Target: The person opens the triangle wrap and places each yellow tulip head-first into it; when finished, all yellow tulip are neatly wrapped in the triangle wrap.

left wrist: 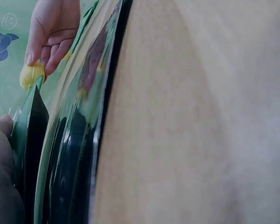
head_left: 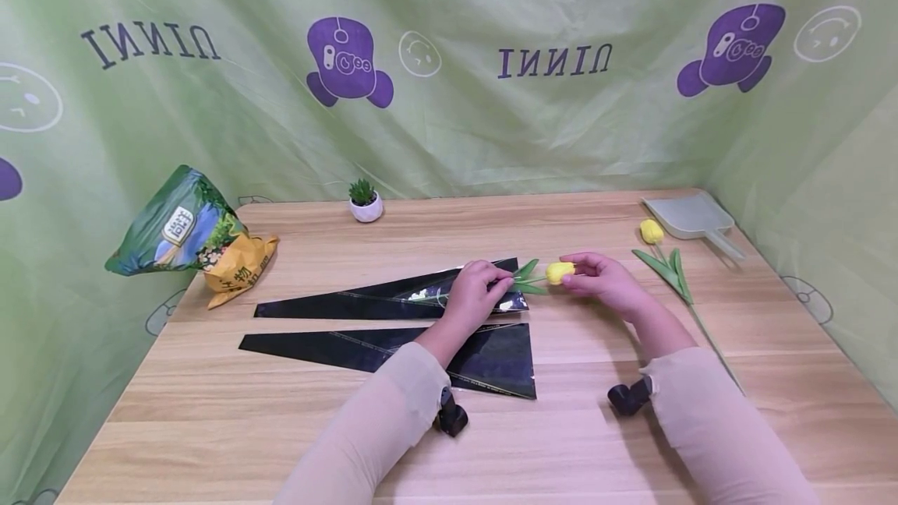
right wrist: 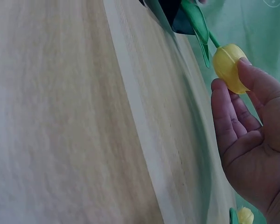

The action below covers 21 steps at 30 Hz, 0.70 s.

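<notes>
Mid-frame, right hand pinches yellow tulip bud, stem partly inside black sleeve gripped by left hand; second tulip and second sleeve likely remain.

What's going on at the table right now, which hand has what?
A person's right hand pinches the yellow bloom of an artificial tulip, whose stem lies inside the upper black cone-shaped flower sleeve. The left hand grips that sleeve's wide open end. A second black sleeve lies flat just below it, and another yellow tulip rests on the wooden table to the right.
</notes>
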Each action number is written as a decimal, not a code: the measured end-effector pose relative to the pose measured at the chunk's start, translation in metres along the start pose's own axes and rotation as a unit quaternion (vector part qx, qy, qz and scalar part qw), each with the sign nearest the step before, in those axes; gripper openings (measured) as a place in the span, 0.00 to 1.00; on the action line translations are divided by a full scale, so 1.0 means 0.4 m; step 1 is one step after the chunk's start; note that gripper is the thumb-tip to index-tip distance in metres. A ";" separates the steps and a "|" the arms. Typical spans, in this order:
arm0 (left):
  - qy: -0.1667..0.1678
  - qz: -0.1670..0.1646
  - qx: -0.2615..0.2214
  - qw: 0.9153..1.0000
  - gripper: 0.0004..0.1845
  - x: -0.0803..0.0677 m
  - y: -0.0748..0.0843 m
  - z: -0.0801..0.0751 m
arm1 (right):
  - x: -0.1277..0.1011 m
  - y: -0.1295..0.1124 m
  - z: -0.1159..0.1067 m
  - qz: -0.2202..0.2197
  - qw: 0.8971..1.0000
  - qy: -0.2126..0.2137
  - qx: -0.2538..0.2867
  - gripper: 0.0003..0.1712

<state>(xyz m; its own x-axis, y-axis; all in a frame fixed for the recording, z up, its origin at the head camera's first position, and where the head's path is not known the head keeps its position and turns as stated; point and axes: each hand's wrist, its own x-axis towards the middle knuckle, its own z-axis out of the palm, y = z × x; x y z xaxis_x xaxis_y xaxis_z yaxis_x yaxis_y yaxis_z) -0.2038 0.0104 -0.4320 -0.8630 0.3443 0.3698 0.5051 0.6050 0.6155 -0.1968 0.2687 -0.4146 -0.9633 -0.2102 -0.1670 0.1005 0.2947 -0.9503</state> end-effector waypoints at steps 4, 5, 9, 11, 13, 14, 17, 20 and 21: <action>-0.002 -0.001 0.004 1.000 0.09 0.001 -0.001 0.003 | 0.006 -0.004 0.016 0.000 1.000 -0.011 0.010 0.33; -0.003 -0.001 0.006 1.000 0.09 0.001 -0.001 0.004 | 0.007 -0.005 0.021 -0.001 1.000 -0.013 0.015 0.32; -0.002 -0.001 0.009 1.000 0.09 0.003 -0.001 0.005 | 0.011 -0.009 0.036 -0.003 1.000 -0.019 0.022 0.32; -0.001 -0.001 0.009 1.000 0.09 0.003 0.000 0.004 | 0.013 -0.011 0.044 -0.007 0.999 -0.023 0.021 0.32; 0.000 -0.001 0.008 1.000 0.09 0.003 0.002 0.004 | 0.017 -0.012 0.051 -0.009 0.999 -0.026 0.019 0.31; 0.000 0.000 0.006 1.000 0.09 0.003 0.002 0.003 | 0.019 -0.012 0.055 -0.009 0.999 -0.027 0.019 0.31; 0.000 0.000 0.003 1.000 0.09 0.003 0.003 0.003 | 0.025 -0.012 0.066 -0.010 0.999 -0.029 0.016 0.31; 0.001 0.001 0.001 1.000 0.09 0.003 0.003 0.002 | 0.028 -0.013 0.075 -0.007 1.000 -0.029 0.007 0.30; 0.000 0.001 0.001 1.000 0.09 0.003 0.002 0.002 | 0.029 -0.013 0.079 -0.006 1.000 -0.029 0.004 0.30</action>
<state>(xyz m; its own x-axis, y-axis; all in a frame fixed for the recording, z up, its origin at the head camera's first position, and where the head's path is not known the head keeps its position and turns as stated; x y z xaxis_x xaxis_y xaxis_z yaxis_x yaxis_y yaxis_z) -0.2042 0.0118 -0.4314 -0.8624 0.3450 0.3705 0.5061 0.6054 0.6143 -0.2007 0.2353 -0.4197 -0.9484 -0.2678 -0.1696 0.0903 0.2846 -0.9544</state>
